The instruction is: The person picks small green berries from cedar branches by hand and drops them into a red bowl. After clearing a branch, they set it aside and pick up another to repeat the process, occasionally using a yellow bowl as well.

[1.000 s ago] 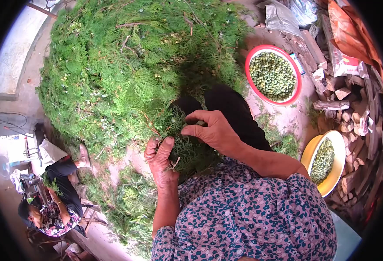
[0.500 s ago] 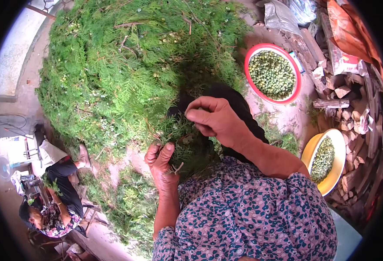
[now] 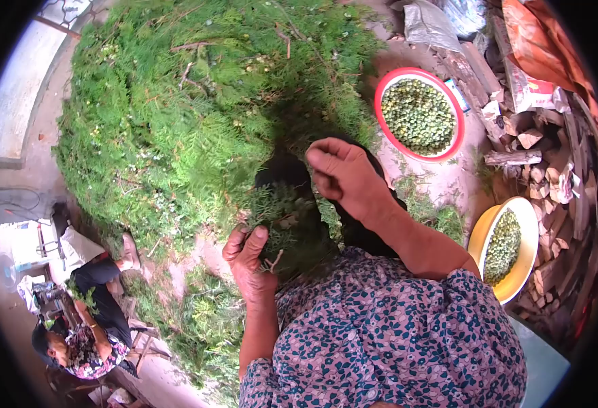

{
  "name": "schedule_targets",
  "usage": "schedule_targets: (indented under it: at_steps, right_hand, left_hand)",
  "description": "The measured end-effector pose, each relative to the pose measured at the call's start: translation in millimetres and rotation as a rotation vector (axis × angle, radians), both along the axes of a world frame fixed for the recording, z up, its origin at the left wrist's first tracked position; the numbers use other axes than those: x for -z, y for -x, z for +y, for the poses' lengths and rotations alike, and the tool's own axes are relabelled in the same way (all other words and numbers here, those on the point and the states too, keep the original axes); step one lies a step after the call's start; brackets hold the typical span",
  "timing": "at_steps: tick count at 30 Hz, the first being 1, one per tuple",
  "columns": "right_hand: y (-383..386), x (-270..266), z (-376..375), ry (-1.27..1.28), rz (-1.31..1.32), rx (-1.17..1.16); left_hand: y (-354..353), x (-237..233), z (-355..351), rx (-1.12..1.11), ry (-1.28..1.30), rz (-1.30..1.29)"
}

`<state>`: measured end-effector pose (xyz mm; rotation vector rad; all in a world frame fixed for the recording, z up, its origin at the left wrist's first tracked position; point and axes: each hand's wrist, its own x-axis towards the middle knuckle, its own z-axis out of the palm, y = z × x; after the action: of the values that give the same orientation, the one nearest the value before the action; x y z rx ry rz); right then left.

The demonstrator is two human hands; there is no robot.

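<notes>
My left hand [image 3: 250,264] grips a leafy evergreen sprig [image 3: 284,221], thumb over its woody stem, above my dark-clothed lap. To the right and a little farther off, my right hand [image 3: 348,178] is raised over my knee, its thumb and fingers curled together in a pinch. Whatever lies between those fingertips is hidden. A gap separates the right hand from the sprig. In front of my knees rises a large heap of cut evergreen branches [image 3: 156,122], with small pale green cones among the leaves.
A red-rimmed basin [image 3: 379,112] of small green cones [image 3: 419,117] stands at front right. Nearer me is a yellow basin [image 3: 532,248] with more cones. Stacked firewood [image 3: 547,183] and sacks [image 3: 431,24] line the right side. Another person [image 3: 91,333] sits at left holding greenery.
My right hand has moved slightly right and away from the sprig, still pinched. My left hand keeps its hold on the sprig, almost in place. The view has shifted a little.
</notes>
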<state>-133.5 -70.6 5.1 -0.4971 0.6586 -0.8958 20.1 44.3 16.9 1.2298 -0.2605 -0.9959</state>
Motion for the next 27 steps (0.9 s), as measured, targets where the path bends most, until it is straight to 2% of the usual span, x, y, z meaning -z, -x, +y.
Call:
schedule_targets:
  at_steps: [4,5,6,8,9,11,14,15,17,20,21,22,25,27]
  right_hand:
    - [42.4,16.0,-23.5,-0.247,-0.085,0.314]
    - [58.3,35.2,-30.3,-0.239,-0.070,0.347]
    - [75.9,62.5,-37.0,-0.056,0.115,0.418]
    - [116.5,104.5,-65.6,-0.116,0.097,0.590]
    - [137.8,114.7,-84.6,-0.352,-0.118,0.688]
    - [167.5,117.3,-97.6,-0.254,0.006,0.866]
    - [237.3,190.9,-123.4,0.251,0.874,0.652]
    - [244.4,186.8,-122.3,0.365,1.087,0.645]
    - [258.6,181.2,-122.5,0.336,0.976,0.726]
    - [252.3,163.4,-121.5,0.052,0.321,0.891]
    - [250.0,166.9,-130.6,-0.039,0.233,0.885]
    - [215.8,113.4,-115.8,-0.220,0.016,0.892]
    - [144.5,51.4,-77.7,0.200,0.266,0.464]
    - [89.8,-1.7,-40.9,0.247,0.381,0.307]
  left_hand:
    - [-1.1,7.2,-2.2,0.074,0.036,0.048]
    - [-4.8,12.5,-0.1,0.098,0.015,-0.007]
    - [-1.0,7.2,-2.1,0.127,0.000,-0.001]
    - [3.1,1.6,-4.7,0.168,-0.009,0.010]
    - [2.1,2.0,-5.0,0.198,-0.036,-0.030]
    - [-2.1,4.0,-3.6,0.231,-0.059,-0.070]
    - [-15.0,16.1,0.6,0.264,-0.127,-0.100]
    - [-12.7,14.3,-0.6,0.265,-0.129,-0.101]
    - [-9.9,6.7,-6.0,0.210,-0.128,0.002]
    - [-15.3,-0.7,-12.2,0.176,-0.144,0.027]
    - [-17.1,-2.6,-16.1,0.156,-0.130,0.057]
    - [-16.9,-0.8,-20.3,0.116,-0.112,0.042]
    - [-16.3,-4.9,-29.2,0.113,-0.042,0.063]
    - [-10.5,-8.3,-33.9,0.040,-0.081,0.024]
